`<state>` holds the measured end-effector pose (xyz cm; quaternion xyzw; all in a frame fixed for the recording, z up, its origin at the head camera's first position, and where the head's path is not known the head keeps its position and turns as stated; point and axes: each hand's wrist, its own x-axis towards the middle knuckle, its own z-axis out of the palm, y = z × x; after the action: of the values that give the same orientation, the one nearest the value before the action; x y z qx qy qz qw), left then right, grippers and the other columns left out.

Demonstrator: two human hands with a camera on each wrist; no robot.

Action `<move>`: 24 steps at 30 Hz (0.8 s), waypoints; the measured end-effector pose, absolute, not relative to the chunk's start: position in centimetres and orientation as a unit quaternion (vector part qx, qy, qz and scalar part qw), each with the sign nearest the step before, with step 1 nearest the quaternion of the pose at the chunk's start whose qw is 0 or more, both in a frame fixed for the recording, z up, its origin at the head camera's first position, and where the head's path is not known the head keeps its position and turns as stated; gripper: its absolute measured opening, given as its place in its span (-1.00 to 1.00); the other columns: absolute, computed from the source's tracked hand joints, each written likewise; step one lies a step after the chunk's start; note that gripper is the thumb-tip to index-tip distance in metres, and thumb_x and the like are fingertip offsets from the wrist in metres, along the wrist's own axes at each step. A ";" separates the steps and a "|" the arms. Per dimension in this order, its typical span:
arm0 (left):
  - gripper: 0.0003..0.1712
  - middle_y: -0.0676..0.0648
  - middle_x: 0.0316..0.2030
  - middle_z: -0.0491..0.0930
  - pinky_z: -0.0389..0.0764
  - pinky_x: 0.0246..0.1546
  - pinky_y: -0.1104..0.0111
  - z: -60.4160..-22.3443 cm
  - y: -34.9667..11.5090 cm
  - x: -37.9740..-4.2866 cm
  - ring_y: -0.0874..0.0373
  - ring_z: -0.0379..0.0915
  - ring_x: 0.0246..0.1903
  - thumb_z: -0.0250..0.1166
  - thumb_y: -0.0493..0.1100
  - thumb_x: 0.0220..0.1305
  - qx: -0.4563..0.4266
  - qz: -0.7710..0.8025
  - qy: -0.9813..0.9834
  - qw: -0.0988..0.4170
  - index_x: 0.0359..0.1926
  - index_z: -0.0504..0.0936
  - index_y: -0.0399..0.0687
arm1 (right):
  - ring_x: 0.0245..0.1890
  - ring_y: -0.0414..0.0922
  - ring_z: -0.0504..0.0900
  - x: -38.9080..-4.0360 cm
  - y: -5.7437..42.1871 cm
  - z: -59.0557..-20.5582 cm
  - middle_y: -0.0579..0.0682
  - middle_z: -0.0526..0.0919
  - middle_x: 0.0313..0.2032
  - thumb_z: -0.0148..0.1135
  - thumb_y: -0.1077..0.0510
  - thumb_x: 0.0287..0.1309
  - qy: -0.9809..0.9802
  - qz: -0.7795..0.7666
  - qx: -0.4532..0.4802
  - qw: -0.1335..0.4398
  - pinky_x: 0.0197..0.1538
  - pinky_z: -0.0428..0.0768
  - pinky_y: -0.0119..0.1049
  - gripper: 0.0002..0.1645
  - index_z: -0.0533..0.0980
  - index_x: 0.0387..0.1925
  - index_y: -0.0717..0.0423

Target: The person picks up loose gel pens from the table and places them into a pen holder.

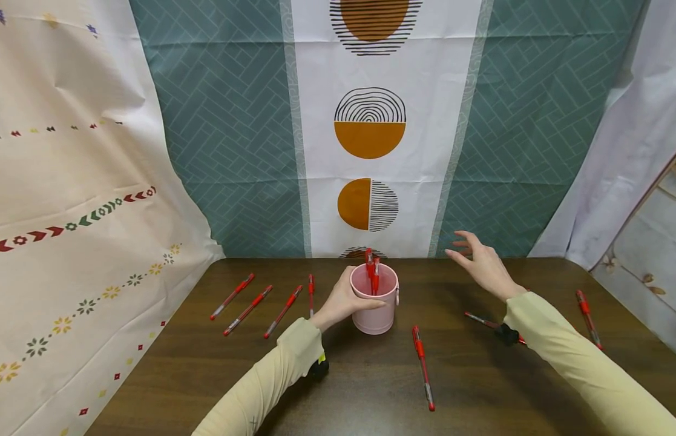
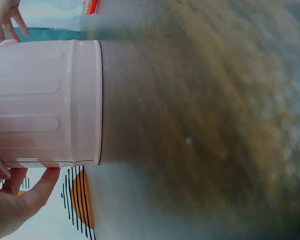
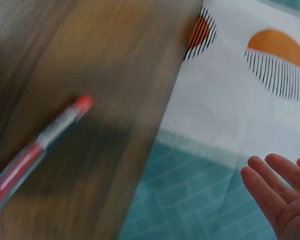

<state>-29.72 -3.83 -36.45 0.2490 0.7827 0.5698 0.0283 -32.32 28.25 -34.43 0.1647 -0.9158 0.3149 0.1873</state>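
Note:
A pink bucket-shaped cup (image 1: 373, 318) stands on the table with red pens (image 1: 376, 275) upright in it. My left hand (image 1: 343, 301) grips the cup from its left side, thumb across the front near the rim. In the left wrist view, the cup (image 2: 45, 105) appears sideways with the fingers (image 2: 40, 192) against its wall. My right hand (image 1: 486, 270) is raised to the right of the cup, fingers spread and holding nothing. Below the right forearm lies a red pen (image 1: 479, 320), partly hidden by the sleeve; the right wrist view shows a pen (image 3: 40, 145) on the wood.
Several red pens (image 1: 247, 310) lie on the brown table (image 1: 348, 399) left of the cup. One pen (image 1: 423, 366) lies in front of it, another (image 1: 589, 319) at the far right. A patterned curtain (image 1: 245, 121) hangs behind the table's back edge.

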 end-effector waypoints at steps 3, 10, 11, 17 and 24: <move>-0.12 -0.26 0.04 0.27 0.41 -0.10 0.21 -36.5 -3.8 -29.8 -0.12 0.25 0.02 0.46 -0.18 -0.12 0.247 0.571 0.782 0.029 0.18 0.16 -0.23 | -0.10 0.19 0.46 -32.2 29.8 -34.4 0.33 0.37 0.07 0.01 -0.12 0.24 -0.923 0.305 0.144 0.186 -0.20 0.43 0.09 -0.23 0.05 0.29 0.23; -0.12 -0.25 0.03 0.28 0.42 -0.10 0.21 -36.8 -3.8 -30.0 -0.10 0.25 0.01 0.46 -0.18 -0.13 0.251 0.573 0.779 0.022 0.18 0.17 -0.23 | -0.08 0.26 0.43 -31.8 32.7 -34.3 0.39 0.36 0.06 0.01 -0.09 0.25 -0.931 0.287 0.115 0.195 -0.19 0.40 0.14 -0.22 0.03 0.29 0.30; -0.12 -0.25 0.03 0.28 0.41 -0.10 0.21 -36.8 -3.8 -30.0 -0.10 0.26 0.00 0.46 -0.18 -0.13 0.251 0.573 0.780 0.020 0.18 0.17 -0.23 | -0.07 0.27 0.43 -31.7 33.1 -34.3 0.39 0.36 0.06 0.00 -0.12 0.24 -0.932 0.285 0.109 0.194 -0.19 0.39 0.15 -0.20 0.02 0.29 0.30; -0.13 -0.24 0.01 0.29 0.42 -0.10 0.23 -36.8 -3.8 -29.9 -0.11 0.27 -0.02 0.46 -0.20 -0.13 0.251 0.571 0.782 0.014 0.18 0.18 -0.23 | -0.04 0.28 0.39 -31.0 35.2 -34.3 0.39 0.32 0.09 -0.04 -0.22 0.22 -0.943 0.273 0.079 0.174 -0.20 0.39 0.15 -0.11 -0.04 0.31 0.29; -0.12 -0.19 0.00 0.31 0.42 -0.11 0.22 -38.5 -3.8 -31.4 -0.08 0.28 -0.02 0.49 -0.13 -0.18 0.253 0.572 0.780 0.012 0.16 0.20 -0.14 | -0.08 0.32 0.38 -30.7 37.7 -34.2 0.45 0.29 0.06 -0.07 -0.22 0.23 -0.953 0.247 0.060 0.163 -0.24 0.38 0.17 -0.10 -0.04 0.29 0.37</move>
<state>-31.41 -3.81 -38.51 0.2528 0.7802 0.5721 0.0116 -30.68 37.74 -34.17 0.0602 -0.9532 0.2473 0.1634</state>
